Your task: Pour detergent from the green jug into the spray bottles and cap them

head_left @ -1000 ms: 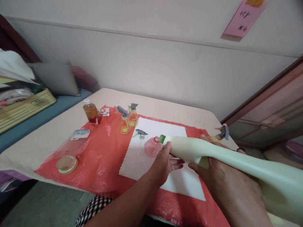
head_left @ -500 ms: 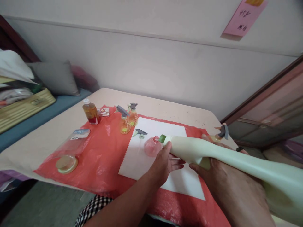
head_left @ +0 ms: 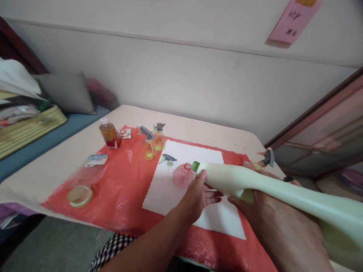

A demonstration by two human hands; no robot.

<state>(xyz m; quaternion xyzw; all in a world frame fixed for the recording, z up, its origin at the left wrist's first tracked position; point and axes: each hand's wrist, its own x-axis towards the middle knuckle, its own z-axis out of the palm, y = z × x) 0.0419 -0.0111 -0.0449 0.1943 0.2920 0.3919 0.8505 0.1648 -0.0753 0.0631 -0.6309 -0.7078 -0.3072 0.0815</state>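
A big pale green jug [head_left: 232, 173] is tilted towards the left, its green-lined spout [head_left: 195, 166] just beside the mouth of a round pink clear bottle [head_left: 183, 176]. Whether liquid runs between them I cannot tell. My left hand [head_left: 200, 192] holds the jug's neck from below, thumb near the spout and the other fingers stretched out underneath. Farther back, my right hand [head_left: 263, 211] wraps round the jug's handle, with part of its grip hidden. A grey spray trigger head [head_left: 169, 159] lies left of the pink bottle on a white sheet [head_left: 159, 192].
Red plastic [head_left: 119, 192] covers much of the table [head_left: 176, 119]. On it stand two yellowish spray bottles [head_left: 150, 151], an amber bottle [head_left: 109, 136] and a round lidded tub [head_left: 80, 196]. Another spray bottle [head_left: 263, 160] stands behind the jug. A wall [head_left: 181, 83] rises behind.
Almost nothing differs. Both hands and the jug keep nearly the same place, with only a very slight shift of the spout. The pink bottle stays where it was.
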